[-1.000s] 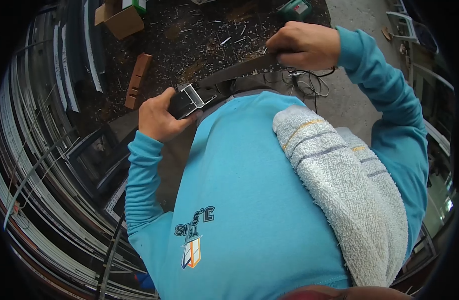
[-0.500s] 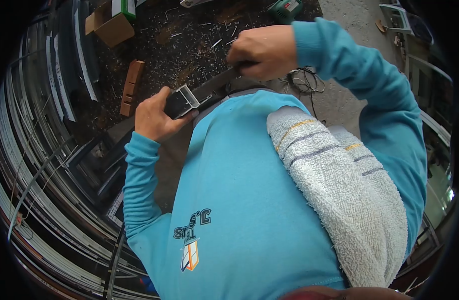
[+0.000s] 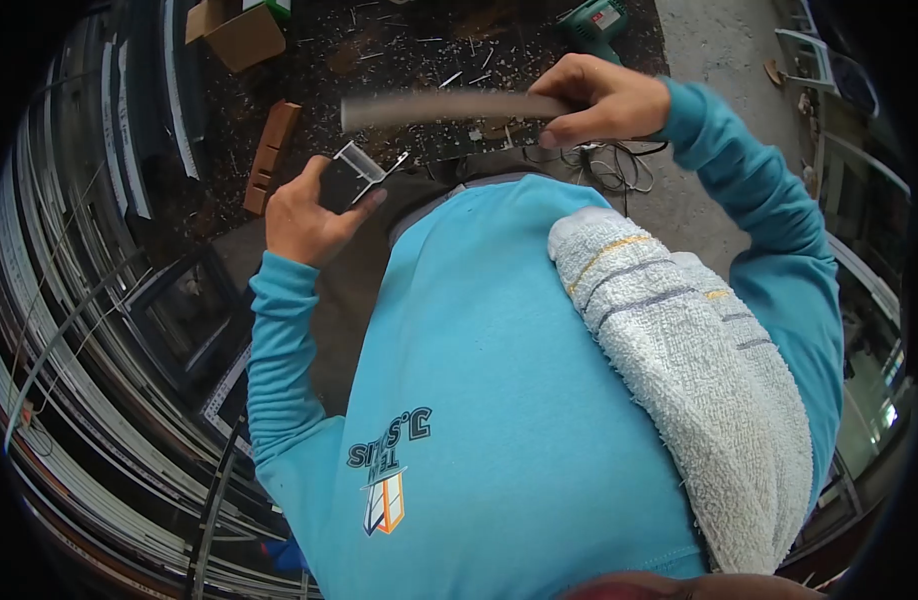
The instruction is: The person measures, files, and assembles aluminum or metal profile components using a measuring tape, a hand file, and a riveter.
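My left hand (image 3: 309, 215) is closed around a short dark metal profile (image 3: 341, 188), its bright cut end turned up and to the right. A thin tab of metal sticks out beside that end. My right hand (image 3: 611, 100) grips one end of a long flat file (image 3: 439, 108), which is smeared by motion. The file lies roughly level in the view, above the profile and apart from it. Its handle end is hidden in my right fingers.
A dark worktop (image 3: 379, 60) strewn with metal shavings bears a notched wooden block (image 3: 272, 155), a cardboard box (image 3: 244, 42) and a green power tool (image 3: 594, 25). Loose cable (image 3: 619, 170) lies right of it. Long profiles (image 3: 79, 340) are stacked at left. A towel (image 3: 669, 330) hangs over my body.
The file has come off the profile's end, swinging up and to the right with my right hand. My left hand still holds the profile in nearly the same place.
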`<state>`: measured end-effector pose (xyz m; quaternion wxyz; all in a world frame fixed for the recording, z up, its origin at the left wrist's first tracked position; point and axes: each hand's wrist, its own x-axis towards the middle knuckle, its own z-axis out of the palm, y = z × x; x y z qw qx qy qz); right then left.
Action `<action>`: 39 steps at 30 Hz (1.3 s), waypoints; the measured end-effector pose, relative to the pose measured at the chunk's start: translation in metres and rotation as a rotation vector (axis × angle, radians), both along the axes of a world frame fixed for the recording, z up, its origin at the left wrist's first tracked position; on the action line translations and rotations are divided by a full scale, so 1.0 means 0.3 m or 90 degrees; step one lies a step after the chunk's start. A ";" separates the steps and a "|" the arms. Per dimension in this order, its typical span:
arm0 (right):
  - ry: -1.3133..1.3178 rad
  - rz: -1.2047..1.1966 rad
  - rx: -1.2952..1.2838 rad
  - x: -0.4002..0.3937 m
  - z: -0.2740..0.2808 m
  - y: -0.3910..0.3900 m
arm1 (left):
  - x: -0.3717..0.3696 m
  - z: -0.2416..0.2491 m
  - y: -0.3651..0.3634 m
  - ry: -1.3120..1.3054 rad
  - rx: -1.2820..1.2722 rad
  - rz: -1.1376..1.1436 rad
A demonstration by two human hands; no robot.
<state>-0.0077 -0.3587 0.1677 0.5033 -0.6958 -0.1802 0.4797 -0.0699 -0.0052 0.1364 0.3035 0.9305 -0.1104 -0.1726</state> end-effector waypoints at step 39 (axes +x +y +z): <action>-0.015 -0.330 0.236 -0.008 -0.375 0.285 | 0.074 1.214 0.792 -0.317 -0.667 0.022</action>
